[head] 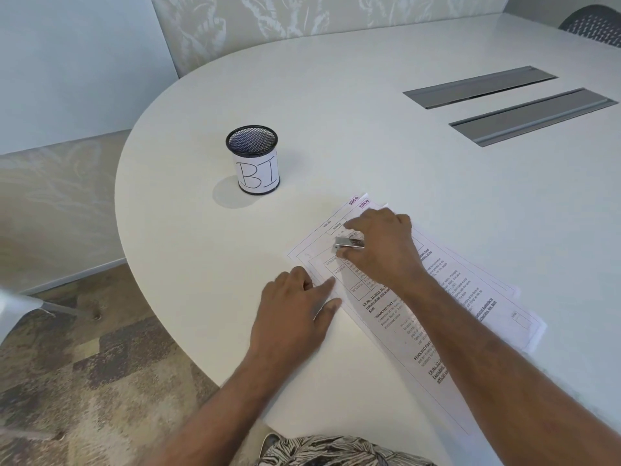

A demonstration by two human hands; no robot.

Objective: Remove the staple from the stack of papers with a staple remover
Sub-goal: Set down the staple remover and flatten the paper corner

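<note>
A stack of printed papers (433,297) lies slanted on the white table (336,129), its sheets fanned a little at the far corner. My right hand (383,250) hovers over the upper part of the stack and grips a small metal staple remover (349,243) between thumb and fingers. My left hand (299,311) rests flat on the table at the stack's left edge, with two fingertips pressing on the paper. The staple itself is too small to make out.
A black mesh pen cup (253,161) with a paper label reading "BI" stands to the far left of the papers. Two grey cable hatches (510,102) are set into the table at the back right. The table's rounded edge runs close on the left, above patterned carpet.
</note>
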